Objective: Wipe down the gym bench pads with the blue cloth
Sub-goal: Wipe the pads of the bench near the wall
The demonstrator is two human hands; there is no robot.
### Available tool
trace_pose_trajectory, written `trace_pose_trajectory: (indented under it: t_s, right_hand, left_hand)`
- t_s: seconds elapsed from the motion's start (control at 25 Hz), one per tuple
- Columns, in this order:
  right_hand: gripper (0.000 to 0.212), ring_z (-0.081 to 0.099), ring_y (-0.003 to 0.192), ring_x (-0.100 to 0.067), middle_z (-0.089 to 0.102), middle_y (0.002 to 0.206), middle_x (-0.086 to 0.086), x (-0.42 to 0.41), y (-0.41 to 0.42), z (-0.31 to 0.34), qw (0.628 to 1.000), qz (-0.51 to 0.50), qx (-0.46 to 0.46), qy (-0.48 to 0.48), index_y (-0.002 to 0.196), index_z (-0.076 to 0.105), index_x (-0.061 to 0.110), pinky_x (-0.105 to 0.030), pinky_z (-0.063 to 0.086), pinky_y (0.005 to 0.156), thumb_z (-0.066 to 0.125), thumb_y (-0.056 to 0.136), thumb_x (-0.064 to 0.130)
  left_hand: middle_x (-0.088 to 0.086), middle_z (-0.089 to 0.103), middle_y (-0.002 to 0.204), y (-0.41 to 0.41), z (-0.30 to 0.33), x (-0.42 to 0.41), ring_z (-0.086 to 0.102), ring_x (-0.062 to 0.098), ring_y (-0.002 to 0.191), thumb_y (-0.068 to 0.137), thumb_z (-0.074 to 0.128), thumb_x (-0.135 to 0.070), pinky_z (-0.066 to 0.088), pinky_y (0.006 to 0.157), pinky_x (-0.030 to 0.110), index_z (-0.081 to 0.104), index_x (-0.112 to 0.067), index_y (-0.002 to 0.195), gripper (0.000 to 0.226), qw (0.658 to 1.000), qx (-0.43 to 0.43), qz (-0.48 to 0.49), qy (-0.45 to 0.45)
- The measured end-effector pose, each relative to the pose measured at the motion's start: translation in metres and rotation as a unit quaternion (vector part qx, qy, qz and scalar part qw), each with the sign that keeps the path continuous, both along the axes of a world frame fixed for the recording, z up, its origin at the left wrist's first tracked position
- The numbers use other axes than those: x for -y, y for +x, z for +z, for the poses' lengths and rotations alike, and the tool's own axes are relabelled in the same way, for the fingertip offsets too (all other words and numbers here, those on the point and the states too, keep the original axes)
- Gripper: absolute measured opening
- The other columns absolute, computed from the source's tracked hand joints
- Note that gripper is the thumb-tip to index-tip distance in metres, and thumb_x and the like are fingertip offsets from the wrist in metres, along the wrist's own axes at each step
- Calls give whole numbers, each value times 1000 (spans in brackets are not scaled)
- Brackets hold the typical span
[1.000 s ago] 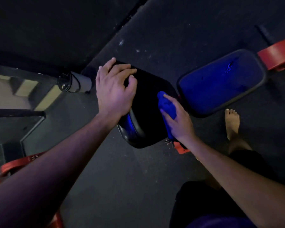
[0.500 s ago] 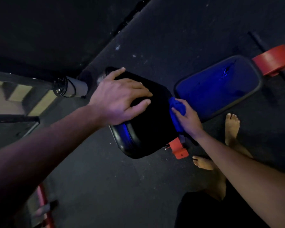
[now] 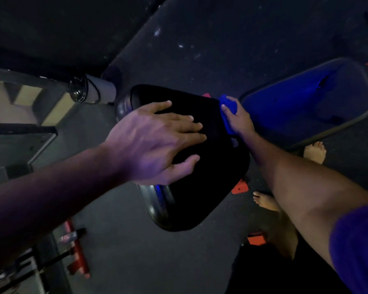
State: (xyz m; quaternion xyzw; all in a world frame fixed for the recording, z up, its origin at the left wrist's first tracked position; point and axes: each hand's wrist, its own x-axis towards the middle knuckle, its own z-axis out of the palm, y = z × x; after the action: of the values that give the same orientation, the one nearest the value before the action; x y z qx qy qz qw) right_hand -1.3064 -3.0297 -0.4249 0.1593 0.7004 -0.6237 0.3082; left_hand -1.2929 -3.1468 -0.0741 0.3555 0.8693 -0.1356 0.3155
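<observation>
A black bench pad (image 3: pixel 208 187) fills the middle of the head view. My left hand (image 3: pixel 155 143) lies flat on its top with fingers spread. My right hand (image 3: pixel 239 122) grips the blue cloth (image 3: pixel 228 107) against the pad's far right edge. A second pad (image 3: pixel 306 102), lit blue, lies to the right across a narrow gap.
A metal bar end with a white sleeve (image 3: pixel 94 90) sticks out at left behind the black pad. Red frame parts (image 3: pixel 239 187) show under the pad and at lower left (image 3: pixel 77 251). My bare feet (image 3: pixel 314 151) stand on the dark rubber floor (image 3: pixel 125 251).
My right hand has slid the cloth along the pad's right edge toward its far corner. My left hand has shifted further onto the pad top and flattened. The view has moved closer.
</observation>
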Motion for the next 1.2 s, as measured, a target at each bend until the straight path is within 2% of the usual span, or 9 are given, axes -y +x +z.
trace_pose_trajectory:
  t_s: [0.16,0.24,0.4,0.52,0.64,0.72,0.92,1.12,1.2]
  right_hand:
    - [45,53,123,-32,57,135,-11,-5,-22,-16,992,14,120,39,137,49,23,-36,38,100,51,98,46]
    - [42,53,123,-27,57,136,-7,0,-15,1,997,6,66,37,136,50,28,-29,37,96,52,97,44]
    - [37,49,115,12,54,131,23,-2,34,38,990,-43,-126,-38,130,50,45,-4,33,95,58,93,47]
    - [40,56,116,-10,61,131,4,3,10,19,994,-28,-103,19,133,53,33,-20,40,94,57,95,47]
    - [43,54,123,-32,59,133,-10,7,-31,1,995,0,69,78,135,50,26,-34,40,96,51,97,47]
    - [43,54,124,-31,59,134,-8,12,-37,8,993,3,91,81,135,50,29,-36,39,97,51,96,48]
    - [37,57,112,-13,60,130,6,5,26,35,993,-42,-106,13,126,48,47,-25,39,87,55,91,56]
    - [45,56,121,-31,58,134,-12,-16,9,-4,996,39,40,75,141,45,27,-31,40,95,52,99,44]
    - [45,55,122,-30,57,136,-13,-26,4,-2,995,33,40,86,140,46,25,-31,41,97,53,99,42]
  left_hand:
    - [-9,55,150,0,-2,1,46,10,143,95,24,-56,31,121,46,59,-32,143,65,1000,-1,7,7]
    - [-8,57,148,-2,-2,2,48,10,142,95,26,-55,33,120,46,61,-31,142,64,1000,0,8,15]
    - [-8,62,143,0,-6,3,55,11,136,94,30,-53,39,115,46,66,-28,137,61,999,-8,10,44]
    - [-7,65,140,-1,-5,5,58,12,133,95,30,-52,41,113,46,67,-27,135,61,999,-10,2,49]
    - [-8,63,141,1,-1,2,56,11,134,95,26,-54,40,114,45,65,-28,137,63,999,-7,4,35]
    - [-8,63,142,0,-2,3,56,12,135,96,25,-54,39,115,44,65,-29,138,63,999,-3,8,38]
    - [-5,67,137,2,-8,8,63,16,127,97,33,-51,45,109,47,69,-26,132,56,997,-29,3,73]
    - [-7,64,141,2,1,1,62,18,128,97,27,-53,42,112,45,65,-28,137,61,999,-13,-1,33]
    - [-7,62,143,1,0,-3,60,18,130,96,24,-53,40,114,44,62,-28,140,63,1000,-7,0,30]
